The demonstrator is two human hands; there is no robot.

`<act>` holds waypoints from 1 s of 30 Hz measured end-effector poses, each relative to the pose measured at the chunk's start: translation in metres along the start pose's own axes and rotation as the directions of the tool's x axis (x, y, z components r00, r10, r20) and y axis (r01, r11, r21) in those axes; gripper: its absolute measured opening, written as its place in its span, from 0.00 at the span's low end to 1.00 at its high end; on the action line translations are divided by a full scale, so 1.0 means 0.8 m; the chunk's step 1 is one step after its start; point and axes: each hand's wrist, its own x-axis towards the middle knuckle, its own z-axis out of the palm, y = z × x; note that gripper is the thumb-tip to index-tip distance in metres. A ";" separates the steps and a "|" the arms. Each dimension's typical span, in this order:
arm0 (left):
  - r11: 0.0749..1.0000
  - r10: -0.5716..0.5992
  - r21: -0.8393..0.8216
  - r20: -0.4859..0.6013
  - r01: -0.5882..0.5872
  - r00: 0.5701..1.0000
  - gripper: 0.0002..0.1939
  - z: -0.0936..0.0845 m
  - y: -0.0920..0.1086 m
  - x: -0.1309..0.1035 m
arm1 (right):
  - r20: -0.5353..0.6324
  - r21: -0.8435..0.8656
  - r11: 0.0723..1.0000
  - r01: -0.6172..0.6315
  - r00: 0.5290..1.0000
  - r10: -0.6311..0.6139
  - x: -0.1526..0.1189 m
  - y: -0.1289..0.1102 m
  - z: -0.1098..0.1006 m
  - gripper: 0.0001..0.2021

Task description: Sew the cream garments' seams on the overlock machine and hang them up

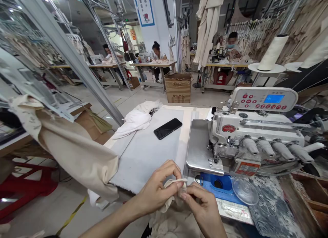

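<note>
I read the step in hand as fine fingertip work on the beige cloth [175, 219], which bunches at 6 o'clock below my hands, with its edge raised between them. My left hand [159, 188] pinches that edge between thumb and forefinger; my right hand [205, 205] is closed narrowly on the same edge, the fingertips of both nearly meeting. I judge that the next move calls for a firm grip on the edge and a free path for the loose folds below.

Around that, taking my hands as the dial's centre, the grey work surface [148, 156] spreads from 10 to 12 o'clock. The overlock machine [258, 128] stands at 2 o'clock, its metal plate [200, 142] at 1. A long beige cloth piece [77, 156] drapes at 10 o'clock, and a white cloth [135, 120] lies heaped at 11. The blue tray [208, 184] sits at 3, close to my right hand, with a clear dish [245, 192] beyond; I'd call both snag risks. The black phone [167, 128] lies flat just short of 12, in the way of cloth spread forward.
</note>
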 end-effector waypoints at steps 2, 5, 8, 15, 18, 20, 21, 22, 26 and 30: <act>0.998 -0.061 -0.022 0.035 0.061 0.998 0.15 0.001 0.002 0.000 | 0.017 0.019 0.998 0.055 0.998 -0.056 0.004 -0.005 -0.008 0.12; 0.988 -0.132 -0.073 0.029 0.134 0.991 0.19 0.004 -0.001 0.001 | 0.027 -0.014 0.998 0.061 0.998 -0.061 0.004 -0.009 -0.015 0.13; 0.970 -0.162 -0.176 0.050 0.169 0.985 0.21 0.006 -0.008 0.006 | -0.010 -0.046 0.999 -0.004 1.000 0.004 -0.002 -0.003 -0.012 0.17; 0.931 -0.283 -0.202 0.121 0.303 0.951 0.18 0.003 -0.015 0.014 | -0.034 -0.032 0.997 -0.067 0.997 0.066 -0.009 0.015 -0.007 0.18; 0.965 -0.208 -0.146 0.073 0.217 0.975 0.19 0.001 -0.010 0.012 | 0.009 -0.020 0.994 -0.107 0.994 0.107 -0.007 0.015 -0.006 0.18; 0.976 -0.168 -0.124 0.108 0.181 0.980 0.19 0.002 -0.004 0.008 | 0.045 -0.004 0.992 -0.124 0.991 0.124 -0.007 0.014 -0.006 0.18; 0.977 -0.170 -0.112 0.128 0.184 0.977 0.19 0.002 -0.001 0.006 | 0.074 0.006 0.992 -0.128 0.989 0.127 -0.008 0.013 -0.005 0.18; 0.977 -0.179 -0.090 0.141 0.192 0.974 0.19 0.002 0.002 0.004 | 0.100 0.014 0.992 -0.129 0.987 0.127 -0.008 0.012 -0.005 0.17; 0.988 -0.054 0.150 0.060 0.045 0.997 0.15 0.004 0.011 0.014 | 0.086 0.029 0.994 -0.107 0.991 0.105 -0.006 0.008 -0.009 0.18; 0.819 0.296 0.519 -0.016 -0.245 0.955 0.14 0.015 0.006 0.058 | -0.141 0.030 0.997 -0.069 0.987 0.073 0.005 0.012 -0.016 0.19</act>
